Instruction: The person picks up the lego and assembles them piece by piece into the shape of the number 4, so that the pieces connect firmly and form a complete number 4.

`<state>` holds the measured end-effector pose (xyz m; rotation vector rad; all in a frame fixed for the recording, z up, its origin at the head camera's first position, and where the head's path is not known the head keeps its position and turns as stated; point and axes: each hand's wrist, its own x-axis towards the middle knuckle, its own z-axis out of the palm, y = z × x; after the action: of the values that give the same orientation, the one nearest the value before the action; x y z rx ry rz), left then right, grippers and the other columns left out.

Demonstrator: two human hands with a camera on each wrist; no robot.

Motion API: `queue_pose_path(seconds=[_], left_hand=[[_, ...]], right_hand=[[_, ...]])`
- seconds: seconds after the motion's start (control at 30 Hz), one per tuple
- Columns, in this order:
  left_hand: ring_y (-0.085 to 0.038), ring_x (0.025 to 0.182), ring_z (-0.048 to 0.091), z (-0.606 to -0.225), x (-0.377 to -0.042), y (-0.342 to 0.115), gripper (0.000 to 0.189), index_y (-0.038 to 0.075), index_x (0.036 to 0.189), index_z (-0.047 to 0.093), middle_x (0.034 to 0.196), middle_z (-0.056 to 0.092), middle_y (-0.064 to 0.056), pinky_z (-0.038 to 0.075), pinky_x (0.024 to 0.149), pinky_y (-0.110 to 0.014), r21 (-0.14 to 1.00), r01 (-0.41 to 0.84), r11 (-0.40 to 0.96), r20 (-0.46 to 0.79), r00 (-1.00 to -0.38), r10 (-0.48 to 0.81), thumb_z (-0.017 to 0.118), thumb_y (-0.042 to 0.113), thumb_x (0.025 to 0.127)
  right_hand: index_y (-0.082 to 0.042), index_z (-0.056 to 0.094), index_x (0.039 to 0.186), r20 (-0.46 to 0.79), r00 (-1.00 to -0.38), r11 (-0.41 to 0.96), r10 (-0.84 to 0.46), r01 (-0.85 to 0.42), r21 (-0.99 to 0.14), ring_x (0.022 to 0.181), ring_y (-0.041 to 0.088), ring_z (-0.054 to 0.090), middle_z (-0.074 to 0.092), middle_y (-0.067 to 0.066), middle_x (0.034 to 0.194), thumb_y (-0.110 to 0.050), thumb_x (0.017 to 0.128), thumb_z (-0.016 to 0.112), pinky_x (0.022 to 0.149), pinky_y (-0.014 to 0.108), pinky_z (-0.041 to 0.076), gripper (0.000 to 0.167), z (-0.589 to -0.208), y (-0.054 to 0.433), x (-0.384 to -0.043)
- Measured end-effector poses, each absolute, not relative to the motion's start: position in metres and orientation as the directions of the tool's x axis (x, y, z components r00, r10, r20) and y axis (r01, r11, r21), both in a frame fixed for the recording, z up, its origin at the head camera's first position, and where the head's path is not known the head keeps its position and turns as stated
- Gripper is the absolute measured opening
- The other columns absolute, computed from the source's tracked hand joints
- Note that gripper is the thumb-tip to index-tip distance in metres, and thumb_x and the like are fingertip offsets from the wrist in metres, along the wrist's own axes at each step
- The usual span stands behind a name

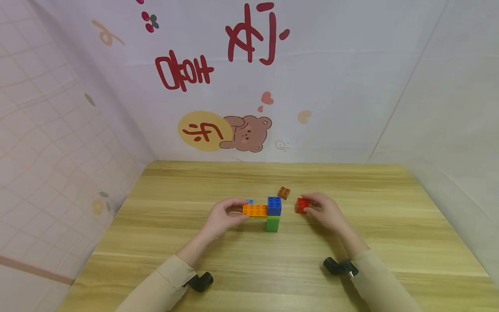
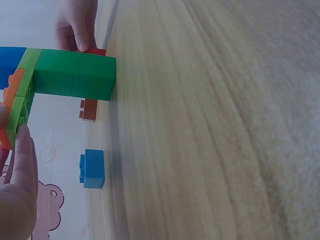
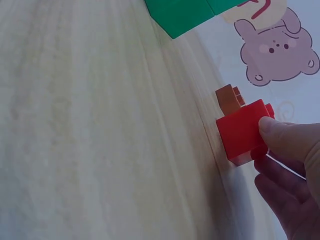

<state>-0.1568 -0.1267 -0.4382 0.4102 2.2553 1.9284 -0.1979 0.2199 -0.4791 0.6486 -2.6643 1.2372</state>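
A built piece stands mid-table: green bricks (image 2: 93, 75) stacked at the base, a lime plate (image 2: 29, 70) on them reaching left, a blue brick (image 1: 274, 206) and an orange brick (image 1: 255, 210) on top. My left hand (image 1: 226, 216) pinches the overhanging end, thumb and fingers on the orange brick and lime plate. To the right, my right hand (image 1: 322, 211) pinches a red brick (image 3: 246, 131) between thumb and fingers, close to the tabletop. Whether the red brick touches the table, I cannot tell.
A brown brick (image 1: 284, 193) lies behind, between the built piece and the red brick. Behind the left hand's fingers is a light blue brick (image 2: 94, 169), mostly hidden in the head view. The wooden table (image 1: 249, 268) meets a printed wall cloth (image 1: 331, 86) at the back.
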Motion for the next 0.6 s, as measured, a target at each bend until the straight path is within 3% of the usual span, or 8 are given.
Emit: queue_pose_path(seconds=[0.47,0.6], left_hand=[[-0.038,0.108,0.060,-0.437,-0.157,-0.127,0.041,-0.007,0.124,0.063,0.118,0.063,-0.021,0.055,0.082,-0.025,0.986,0.101,0.131,0.059,-0.954,0.294,0.075,-0.001,0.085],[-0.036,0.107,0.061,-0.437,-0.158,-0.127,0.040,-0.007,0.123,0.064,0.118,0.063,-0.020,0.056,0.081,-0.025,0.986,0.098,0.138,0.054,-0.955,0.293,0.075,-0.001,0.085]], right_hand=[[0.004,0.066,0.122,0.280,-0.916,0.554,-0.289,-0.398,-0.731,0.105,0.036,0.063,0.065,0.018,0.116,0.004,0.086,0.071,0.090,0.049,0.053,0.037,-0.463,0.230,-0.190],[0.003,0.067,0.121,0.332,-0.893,0.560,-0.303,-0.448,-0.697,0.101,0.034,0.065,0.067,0.016,0.112,0.003,0.085,0.074,0.088,0.049,0.054,0.036,-0.454,0.229,-0.188]])
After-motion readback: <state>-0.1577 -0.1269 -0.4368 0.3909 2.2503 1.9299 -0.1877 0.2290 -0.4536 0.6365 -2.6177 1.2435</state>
